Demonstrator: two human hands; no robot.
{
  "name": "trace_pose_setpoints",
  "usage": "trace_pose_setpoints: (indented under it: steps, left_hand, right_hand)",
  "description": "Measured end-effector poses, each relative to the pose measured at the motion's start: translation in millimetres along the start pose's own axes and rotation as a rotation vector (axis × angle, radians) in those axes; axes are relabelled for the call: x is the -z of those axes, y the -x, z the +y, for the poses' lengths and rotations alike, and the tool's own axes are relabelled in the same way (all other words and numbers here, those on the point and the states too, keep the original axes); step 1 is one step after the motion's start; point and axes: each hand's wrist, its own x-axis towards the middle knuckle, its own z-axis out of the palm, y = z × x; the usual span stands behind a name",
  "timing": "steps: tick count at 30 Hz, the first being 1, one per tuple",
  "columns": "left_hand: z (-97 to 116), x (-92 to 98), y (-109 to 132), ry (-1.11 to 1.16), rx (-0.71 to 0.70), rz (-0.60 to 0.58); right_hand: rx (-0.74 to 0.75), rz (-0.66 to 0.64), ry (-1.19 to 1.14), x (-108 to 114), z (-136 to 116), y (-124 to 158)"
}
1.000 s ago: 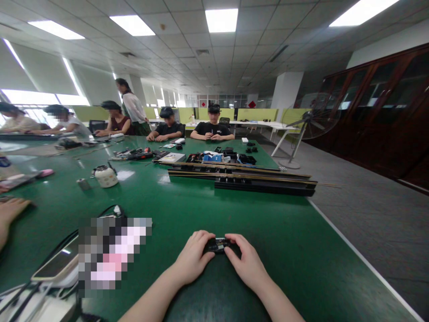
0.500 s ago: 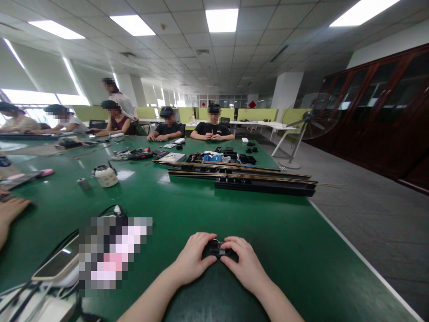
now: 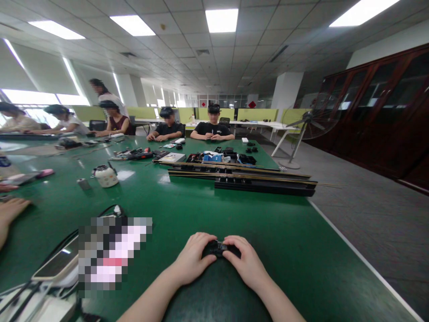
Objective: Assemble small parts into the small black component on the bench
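Note:
A small black plastic part lies between my hands, just above or on the green tabletop; I cannot tell which. My left hand grips its left end, thumb on the near side and fingers on the far side. The right end is pinched by my right hand, with the thumb close to the fingertips. Most of the part is covered by my fingers, so its exact kind does not show.
Long black rails with thin brass-coloured rods lie across the table ahead. To the left are a phone, cables, a white pot-shaped bottle and a metal cylinder. A neighbour's hand rests at the left edge.
The fingers of my right hand have shifted slightly on the black part, while my left hand stays put. In the background, a standing person has moved to the left.

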Motion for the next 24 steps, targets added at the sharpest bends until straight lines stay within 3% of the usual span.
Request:
trace_pose_setpoints:
  steps: [12,24]
  left_hand:
    - [2,2.1,0,0.001,0.016,-0.015]
    - [6,3.5,-1,-0.008,0.023,-0.019]
  right_hand:
    - [-0.120,0.060,-0.187,1,5,-4]
    - [-0.204,0.165,-0.521,2,18,-11]
